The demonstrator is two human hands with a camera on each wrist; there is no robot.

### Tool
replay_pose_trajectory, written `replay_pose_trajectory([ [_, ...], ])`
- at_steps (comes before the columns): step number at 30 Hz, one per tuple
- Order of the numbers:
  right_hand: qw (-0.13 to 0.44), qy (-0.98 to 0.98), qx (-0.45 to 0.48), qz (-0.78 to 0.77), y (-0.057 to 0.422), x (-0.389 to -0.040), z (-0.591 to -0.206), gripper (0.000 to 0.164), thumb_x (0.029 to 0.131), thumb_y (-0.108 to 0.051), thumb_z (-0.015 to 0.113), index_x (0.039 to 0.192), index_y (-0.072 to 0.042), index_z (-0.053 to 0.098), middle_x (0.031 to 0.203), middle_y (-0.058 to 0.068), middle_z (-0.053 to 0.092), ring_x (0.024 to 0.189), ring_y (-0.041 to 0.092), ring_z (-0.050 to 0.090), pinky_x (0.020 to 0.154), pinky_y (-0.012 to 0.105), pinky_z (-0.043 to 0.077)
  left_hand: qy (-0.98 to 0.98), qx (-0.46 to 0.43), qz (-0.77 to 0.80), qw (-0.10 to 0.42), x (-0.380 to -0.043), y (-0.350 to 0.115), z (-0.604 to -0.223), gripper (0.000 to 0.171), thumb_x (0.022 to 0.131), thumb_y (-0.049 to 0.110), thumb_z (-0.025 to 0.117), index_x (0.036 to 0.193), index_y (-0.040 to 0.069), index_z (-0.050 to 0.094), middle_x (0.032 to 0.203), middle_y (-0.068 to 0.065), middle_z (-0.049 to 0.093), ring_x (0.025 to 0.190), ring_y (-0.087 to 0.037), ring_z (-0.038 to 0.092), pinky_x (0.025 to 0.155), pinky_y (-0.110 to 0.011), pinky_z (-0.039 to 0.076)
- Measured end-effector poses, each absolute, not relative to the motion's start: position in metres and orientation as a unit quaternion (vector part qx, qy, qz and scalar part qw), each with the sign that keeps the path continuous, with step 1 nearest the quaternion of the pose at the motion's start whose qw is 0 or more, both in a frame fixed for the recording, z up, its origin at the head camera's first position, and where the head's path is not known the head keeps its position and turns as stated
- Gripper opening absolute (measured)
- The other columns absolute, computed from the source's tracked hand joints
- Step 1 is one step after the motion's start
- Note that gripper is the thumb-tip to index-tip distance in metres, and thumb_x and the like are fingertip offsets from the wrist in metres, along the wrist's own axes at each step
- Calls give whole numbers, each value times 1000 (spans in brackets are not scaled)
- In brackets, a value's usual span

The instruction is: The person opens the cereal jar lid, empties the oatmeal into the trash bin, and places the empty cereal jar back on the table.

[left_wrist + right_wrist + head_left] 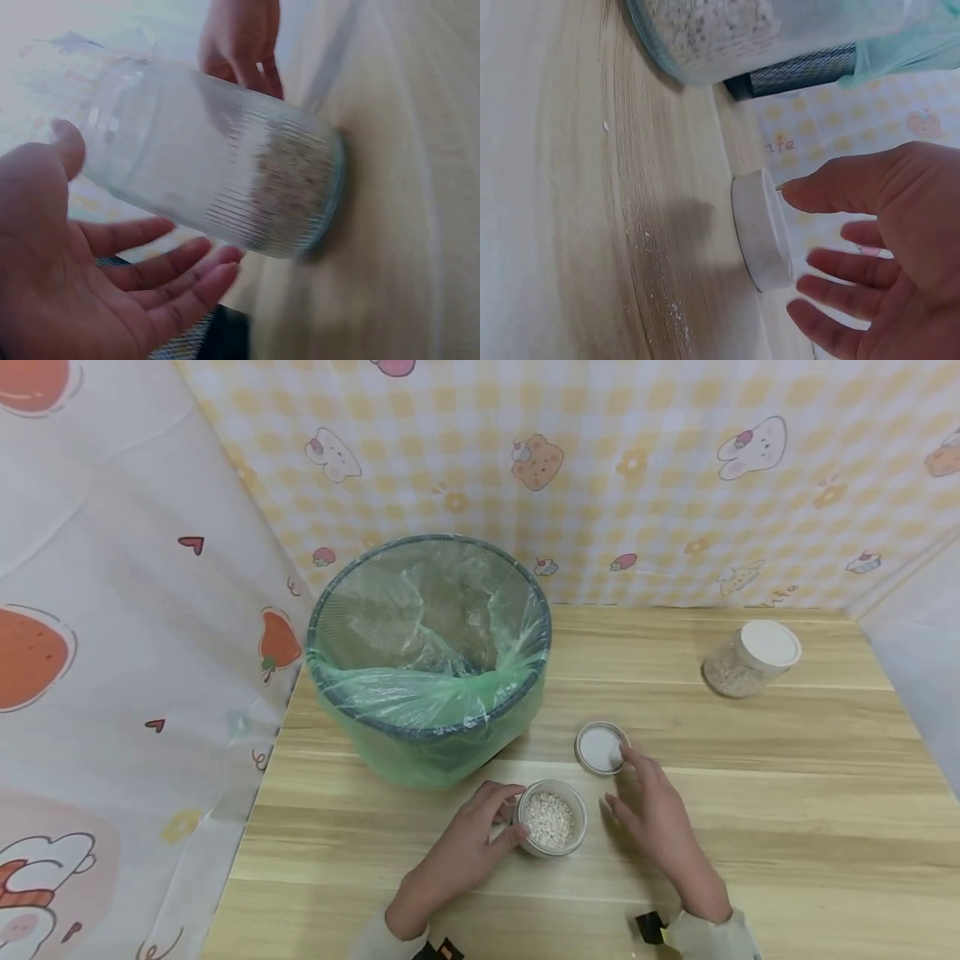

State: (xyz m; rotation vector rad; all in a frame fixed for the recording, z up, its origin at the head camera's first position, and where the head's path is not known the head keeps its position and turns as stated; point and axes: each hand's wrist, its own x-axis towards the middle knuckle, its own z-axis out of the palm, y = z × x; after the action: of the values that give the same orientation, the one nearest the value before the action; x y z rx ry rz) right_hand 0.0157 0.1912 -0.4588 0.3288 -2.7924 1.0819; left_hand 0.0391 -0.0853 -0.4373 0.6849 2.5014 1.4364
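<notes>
A clear, ribbed jar [551, 818] stands uncapped on the table, its lower part filled with pale flakes like oats [296, 176]. My left hand [480, 831] is at the jar's left side, thumb and fingers spread loosely at its wall; in the left wrist view the fingers look relaxed. Behind the jar and to its right lies a round white lid [600, 749]. My right hand [660, 814] reaches beside this lid, fingertips at its right edge. In the right wrist view the fingers are spread and the thumb is very close to the lid [759, 229].
A mesh bin [431, 735] with a green plastic liner stands behind the left hand. Another jar with a white cap [771, 643] is at the back right. Pale crumbs [676, 315] lie scattered on the wooden table [750, 827]. A patterned cloth [585, 510] hangs behind.
</notes>
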Motion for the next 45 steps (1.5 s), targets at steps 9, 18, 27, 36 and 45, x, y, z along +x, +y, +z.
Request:
replay_pose_trajectory([
  [9, 59, -914, 196, 351, 183, 28, -454, 69, 68, 7, 80, 130, 3, 51, 117, 15, 60, 100, 31, 61, 83, 46, 49, 832, 183, 498, 161, 28, -83, -418, 37, 97, 30, 57, 119, 1, 57, 76, 7, 61, 65, -4, 57, 66, -23, 49],
  [18, -19, -911, 237, 336, 176, 29, -447, 72, 72, -4, 81, 136, -9, 48, 125, 7, 56, 116, 27, 54, 93, 47, 44, 811, 95, 528, 234, 24, -75, -408, 58, 89, 50, 62, 121, 1, 58, 68, -7, 65, 53, -25, 63, 57, -26, 49],
  [27, -39, -908, 256, 329, 170, 29, -446, 72, 73, -3, 81, 136, -10, 48, 126, 2, 54, 118, 21, 53, 93, 42, 45, 827, 93, 506, 226, 25, -66, -407, 49, 93, 40, 59, 120, -2, 60, 56, -1, 60, 45, -21, 60, 61, -26, 47],
  [36, -51, -904, 269, 327, 170, 31, -441, 84, 72, -2, 80, 144, -11, 39, 133, 8, 51, 122, 24, 50, 94, 42, 44, 806, 47, 553, 205, 29, -65, -406, 31, 84, 11, 62, 109, -6, 64, 56, -8, 61, 42, -18, 58, 41, -29, 46],
  [45, -94, -877, 291, 370, 165, 35, -441, 90, 74, 0, 72, 150, -17, 28, 140, 3, 44, 127, 22, 45, 97, 42, 42, 776, 34, 593, 213, 30, -72, -407, 33, 83, 5, 60, 114, -5, 63, 59, -8, 62, 43, -21, 59, 44, -34, 50],
])
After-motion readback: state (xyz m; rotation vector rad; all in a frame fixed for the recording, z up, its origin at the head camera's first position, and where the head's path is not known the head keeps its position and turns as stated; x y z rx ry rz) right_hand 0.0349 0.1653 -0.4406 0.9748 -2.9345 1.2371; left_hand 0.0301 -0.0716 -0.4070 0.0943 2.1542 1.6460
